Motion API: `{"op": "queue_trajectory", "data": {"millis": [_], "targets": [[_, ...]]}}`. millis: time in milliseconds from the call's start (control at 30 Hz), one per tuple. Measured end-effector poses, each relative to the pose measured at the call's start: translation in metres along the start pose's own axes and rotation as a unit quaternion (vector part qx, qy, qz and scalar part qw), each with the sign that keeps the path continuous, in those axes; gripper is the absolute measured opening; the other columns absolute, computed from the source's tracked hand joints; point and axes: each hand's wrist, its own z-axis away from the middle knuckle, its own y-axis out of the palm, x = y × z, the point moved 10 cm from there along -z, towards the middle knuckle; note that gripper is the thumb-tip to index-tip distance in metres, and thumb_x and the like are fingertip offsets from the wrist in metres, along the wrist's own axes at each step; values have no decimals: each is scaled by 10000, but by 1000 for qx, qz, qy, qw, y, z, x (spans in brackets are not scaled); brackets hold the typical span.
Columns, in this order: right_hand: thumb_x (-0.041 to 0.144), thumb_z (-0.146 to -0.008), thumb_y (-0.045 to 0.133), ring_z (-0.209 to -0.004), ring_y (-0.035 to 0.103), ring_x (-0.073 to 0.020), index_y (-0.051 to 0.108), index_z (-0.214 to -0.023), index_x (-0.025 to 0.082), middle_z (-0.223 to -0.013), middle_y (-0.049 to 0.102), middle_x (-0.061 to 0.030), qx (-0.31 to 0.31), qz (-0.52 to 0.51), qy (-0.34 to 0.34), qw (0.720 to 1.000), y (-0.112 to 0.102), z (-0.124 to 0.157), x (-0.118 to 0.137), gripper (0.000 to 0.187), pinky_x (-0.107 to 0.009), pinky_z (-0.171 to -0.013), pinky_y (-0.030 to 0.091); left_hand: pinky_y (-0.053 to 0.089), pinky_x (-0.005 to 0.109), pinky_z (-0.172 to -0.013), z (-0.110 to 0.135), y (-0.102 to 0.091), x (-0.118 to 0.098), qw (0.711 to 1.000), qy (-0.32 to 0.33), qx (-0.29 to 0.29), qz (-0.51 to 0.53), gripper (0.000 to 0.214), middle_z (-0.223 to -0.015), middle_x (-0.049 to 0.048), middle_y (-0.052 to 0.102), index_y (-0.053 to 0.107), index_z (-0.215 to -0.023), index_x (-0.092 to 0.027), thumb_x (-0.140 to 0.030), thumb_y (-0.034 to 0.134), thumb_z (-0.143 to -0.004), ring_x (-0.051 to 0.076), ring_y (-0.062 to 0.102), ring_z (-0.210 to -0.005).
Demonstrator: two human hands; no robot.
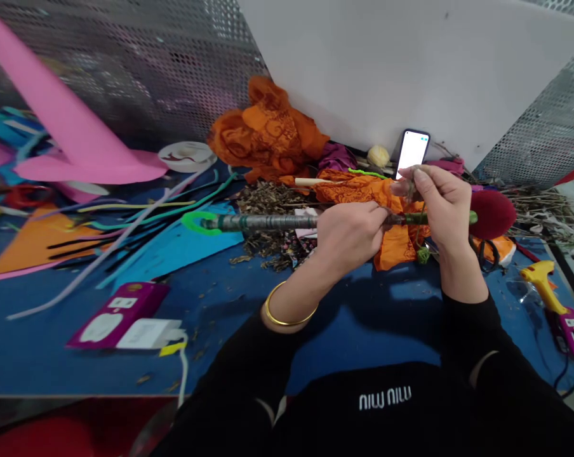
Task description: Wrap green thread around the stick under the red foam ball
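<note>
My left hand is closed around a long stick, which lies level across the view. Its left part is wrapped in grey-green bands, with a bright green fuzzy loop around the end. To the right the stick shows green, and a dark red rounded head appears at that end. My right hand pinches a thin, blurred brownish-green strand above the stick, its fingertips pressed together. Below, a small green yarn tuft hangs from a thread near the right wrist.
Orange cloth and dry leaves lie behind the hands. A lit phone leans against the white board. Pipe cleaners and a pink paper hat are at left. A yellow glue gun lies at right; a purple power strip sits front left.
</note>
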Motion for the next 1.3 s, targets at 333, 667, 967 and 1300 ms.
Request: {"op": "queue_trajectory", "data": {"millis": [333, 667, 967, 1300], "targets": [[420, -882, 736, -634, 725, -132, 788, -854, 175, -659, 724, 4, 5, 55, 26, 998, -14, -17, -25, 252, -278, -637, 613, 457, 339, -665, 1, 5, -16, 994, 84, -55, -48, 334, -914, 83, 773, 718, -1230, -183, -217, 477, -1002, 224, 702, -809], [339, -915, 662, -769, 786, -183, 753, -834, 184, -784, 784, -35, 23, 124, 48, 991, -13, -16, -24, 196, -267, -650, 586, 392, 294, -597, 7, 5, -33, 971, 179, -110, -111, 396, -856, 50, 746, 726, -1299, -305, -165, 463, -1039, 166, 641, -723], [291, -894, 679, -738, 708, -132, 754, -766, 194, -762, 766, -12, 55, 177, -21, 983, -26, -17, 6, 178, -287, -741, 565, 316, 325, -577, 2, -4, -13, 974, 139, -125, -130, 407, -828, 53, 735, 773, -1240, -327, -163, 464, -1033, 182, 622, -687], [213, -735, 827, -328, 334, -26, 712, -717, 179, -479, 511, 60, -73, 69, 28, 995, -117, -22, 32, 122, -248, -343, 128, 315, 320, -581, 1, -33, 58, 989, 2, -100, -110, 442, -939, 42, 756, 724, -1336, -346, -185, 540, -967, 203, 652, -758]]}}
